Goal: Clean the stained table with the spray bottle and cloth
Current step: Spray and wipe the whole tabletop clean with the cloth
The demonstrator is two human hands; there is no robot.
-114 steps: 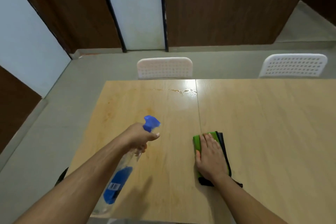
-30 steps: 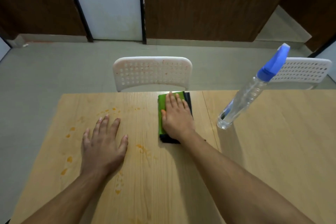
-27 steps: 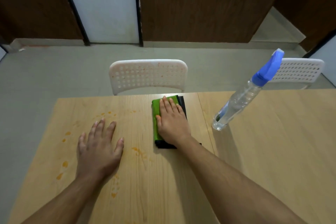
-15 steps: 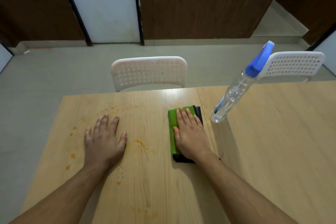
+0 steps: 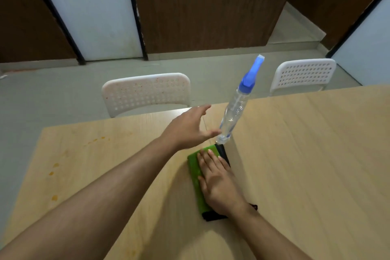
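Note:
A clear spray bottle (image 5: 233,110) with a blue trigger head stands on the wooden table (image 5: 306,154), just beyond the cloth. My left hand (image 5: 190,127) hovers open above the table with its fingers spread, the thumb close to the bottle's base. Whether it touches the bottle I cannot tell. My right hand (image 5: 218,183) lies flat, palm down, on a folded green and black cloth (image 5: 195,172). Orange stains (image 5: 55,197) dot the table's left side.
Two white perforated chairs, one (image 5: 145,93) across from me and one (image 5: 304,75) at the far right, stand at the table's far edge. Beyond them are grey floor, a pale door (image 5: 90,10) and dark wooden panels.
My left hand has lifted off the table's left side and moved right across to the spray bottle. My right hand has pulled the cloth toward me, away from the far edge.

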